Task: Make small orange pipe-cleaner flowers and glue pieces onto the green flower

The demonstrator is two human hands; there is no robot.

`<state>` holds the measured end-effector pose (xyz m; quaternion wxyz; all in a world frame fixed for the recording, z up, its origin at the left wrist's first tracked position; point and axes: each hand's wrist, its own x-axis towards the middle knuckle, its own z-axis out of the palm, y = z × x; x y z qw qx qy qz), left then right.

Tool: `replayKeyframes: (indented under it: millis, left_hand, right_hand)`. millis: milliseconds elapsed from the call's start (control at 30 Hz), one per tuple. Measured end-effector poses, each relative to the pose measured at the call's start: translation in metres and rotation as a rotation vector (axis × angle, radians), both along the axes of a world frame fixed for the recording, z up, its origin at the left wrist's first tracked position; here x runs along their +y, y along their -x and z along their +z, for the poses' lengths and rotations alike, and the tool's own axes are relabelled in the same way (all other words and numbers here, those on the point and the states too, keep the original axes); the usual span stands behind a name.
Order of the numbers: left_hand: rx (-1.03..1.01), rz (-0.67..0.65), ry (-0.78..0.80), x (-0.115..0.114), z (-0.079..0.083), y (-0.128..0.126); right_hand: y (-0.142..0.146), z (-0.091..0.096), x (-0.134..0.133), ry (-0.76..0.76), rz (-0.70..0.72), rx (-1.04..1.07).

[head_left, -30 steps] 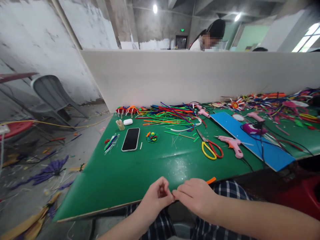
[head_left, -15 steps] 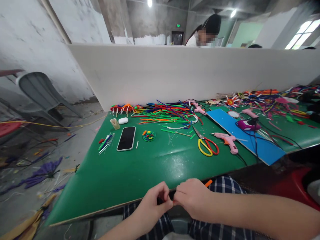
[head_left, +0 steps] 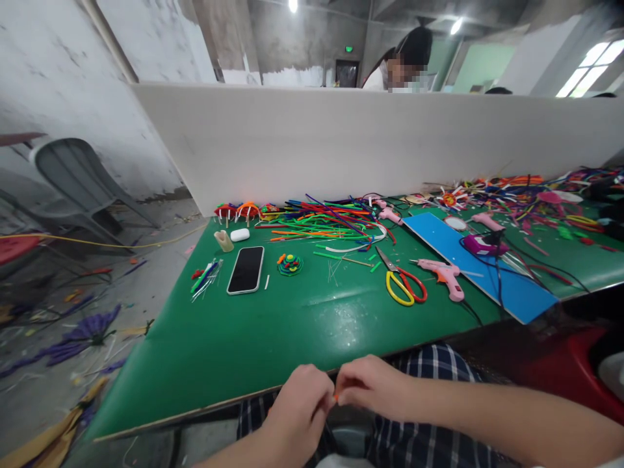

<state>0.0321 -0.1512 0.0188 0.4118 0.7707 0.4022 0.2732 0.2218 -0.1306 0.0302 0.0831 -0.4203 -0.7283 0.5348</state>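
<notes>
Over my lap at the table's front edge, my left hand (head_left: pixel 303 408) and my right hand (head_left: pixel 373 388) meet at the fingertips. Between them shows a small bit of an orange pipe cleaner (head_left: pixel 336 398); most of it is hidden by the fingers. My right thumb and forefinger pinch it. The left fingers are curled closed around it, and a speck of orange shows at that hand's outer side. On the green table (head_left: pixel 273 344) ahead lie scissors (head_left: pixel 402 286) with yellow and red handles, a pink glue gun (head_left: pixel 443 273) and a small round green ornament (head_left: pixel 290 264).
A phone (head_left: pixel 246 270), a white case (head_left: pixel 240 234) and a beige holder (head_left: pixel 224 241) stand at the left. Coloured pipe cleaners (head_left: pixel 322 221) lie along the white partition (head_left: pixel 312 143). A blue board (head_left: pixel 478 266) is at the right. Beyond the partition is a person (head_left: pixel 409 55).
The orange strip that stuck out behind my right hand is no longer visible there. My left hand has turned over, its back now upward, and its fingers have closed in toward the right fingertips.
</notes>
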Motion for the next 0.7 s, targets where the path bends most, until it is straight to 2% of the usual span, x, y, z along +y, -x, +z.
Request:
replayKeyframes:
  millis: [33,100,133,200,333,533,600,700]
  left_hand:
    - [-0.054,0.096,0.175,0.001,-0.003,-0.003]
    - [-0.223,0.16,0.523,0.004,-0.008,-0.008]
    - [-0.314,0.15,0.656,0.005,-0.01,-0.01]
    - [-0.445,0.123,0.816,0.006,-0.013,-0.011]
    - [-0.48,0.103,0.869,0.007,-0.016,-0.01]
    - [-0.342,0.061,0.847,0.003,-0.005,-0.011]
    - [-0.225,0.043,0.74,0.001,0.0,-0.011]
    - [0.007,-0.03,0.362,-0.002,0.006,-0.008]
  right_hand:
    - [-0.001,-0.001,0.0,-0.278,0.066,-0.073]
    - [-0.003,-0.006,-0.001,-0.72,0.181,-0.177]
    - [-0.004,-0.008,-0.002,-0.855,0.223,-0.209]
    - [-0.005,-0.013,-0.003,-0.997,0.282,-0.236]
    - [-0.006,-0.015,-0.006,-1.037,0.346,-0.271]
    - [-0.006,-0.001,-0.009,-0.934,0.415,-0.343]
    - [-0.005,0.006,-0.009,-0.872,0.422,-0.344]
    - [-0.004,0.012,-0.007,-0.675,0.354,-0.271]
